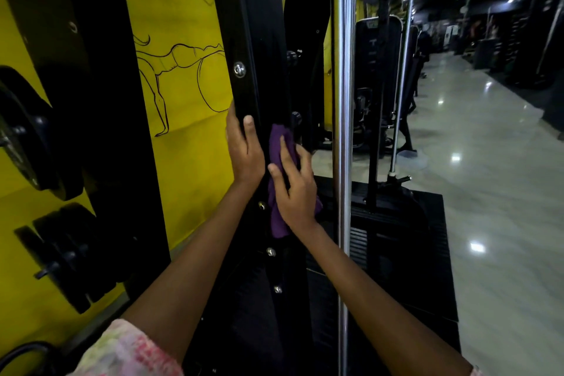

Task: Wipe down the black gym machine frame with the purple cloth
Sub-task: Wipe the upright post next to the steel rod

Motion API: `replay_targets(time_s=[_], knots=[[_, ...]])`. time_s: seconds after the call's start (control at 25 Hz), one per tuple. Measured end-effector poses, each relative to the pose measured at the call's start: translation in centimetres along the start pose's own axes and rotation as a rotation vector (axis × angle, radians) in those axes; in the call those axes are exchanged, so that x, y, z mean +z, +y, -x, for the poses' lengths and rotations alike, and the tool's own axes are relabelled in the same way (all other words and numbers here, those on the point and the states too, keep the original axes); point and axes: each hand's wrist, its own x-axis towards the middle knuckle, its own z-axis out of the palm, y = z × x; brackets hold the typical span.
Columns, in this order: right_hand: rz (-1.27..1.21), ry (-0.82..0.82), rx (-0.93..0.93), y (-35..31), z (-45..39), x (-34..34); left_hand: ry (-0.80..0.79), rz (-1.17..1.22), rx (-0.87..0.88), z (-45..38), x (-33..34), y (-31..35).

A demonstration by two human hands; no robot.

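Observation:
A black gym machine frame (244, 24) with silver bolts rises through the middle of the view. My left hand (244, 149) grips its left edge, thumb across the front face and fingers behind. Just to the right, my right hand (294, 183) presses the purple cloth (276, 143) flat against the frame's inner face with its fingers spread. The cloth sticks out above the fingertips and hangs below the wrist; its middle is hidden under the hand.
A chrome guide rod (343, 101) stands upright close to the right of my right hand. Black weight plates (67, 253) hang on pegs at the left before a yellow wall (183, 85). A black floor mat (412, 238) and shiny tiled floor (488, 177) lie to the right.

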Motion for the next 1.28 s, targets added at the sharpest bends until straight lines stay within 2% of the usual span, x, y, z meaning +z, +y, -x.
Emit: replay_targets(time_s=[0.08, 0.2, 0.24, 0.4, 0.48, 0.56, 0.68, 0.72, 0.84, 0.96, 1.04, 1.16, 1.2, 1.28], knots=[[0.009, -0.011, 0.007, 1.8, 0.8, 0.0, 0.013, 0.008, -0.079, 0.2, 0.3, -1.0], [-0.074, -0.008, 0.313, 1.7, -3.5, -0.1, 0.014, -0.027, -0.049, 0.3, 0.3, -1.1], [-0.091, -0.002, 0.328, 0.9, -5.3, -0.2, 0.018, -0.033, -0.036, 0.2, 0.3, -1.0], [-0.049, 0.109, -0.091, -2.7, -7.3, 0.2, 0.013, -0.021, 0.016, -0.1, 0.1, -1.3], [0.012, 0.108, -0.208, -1.7, -5.5, 0.5, 0.008, -0.02, 0.009, -0.1, 0.1, -1.6], [0.021, 0.104, -0.147, 0.3, -4.8, 0.5, 0.009, -0.023, -0.007, 0.6, 0.1, -1.8], [-0.045, 0.098, 0.11, 0.4, -8.4, 0.5, -0.002, -0.016, -0.059, 1.2, 0.2, -2.0], [-0.056, 0.094, 0.129, -0.4, -9.9, 0.4, 0.003, -0.016, -0.072, 1.1, 0.3, -2.0], [-0.047, 0.15, -0.061, -2.3, -11.6, 0.3, 0.029, -0.006, -0.075, 1.1, 0.3, -1.8], [0.039, 0.157, -0.27, -1.4, -9.1, 0.6, 0.02, -0.008, -0.044, 1.2, 0.2, -1.6], [0.037, 0.159, -0.198, -0.3, -9.0, 0.7, 0.014, -0.019, -0.046, 1.2, 0.2, -1.4], [-0.052, 0.121, 0.146, -1.7, -13.2, 0.5, 0.017, -0.02, -0.09, 1.4, 0.2, -1.2], [-0.049, 0.119, 0.15, -2.7, -14.6, 0.3, 0.02, -0.014, -0.092, 1.4, 0.2, -1.4], [-0.019, 0.158, -0.007, -4.5, -16.0, 0.1, 0.013, 0.009, -0.056, 1.3, 0.0, -1.4]])
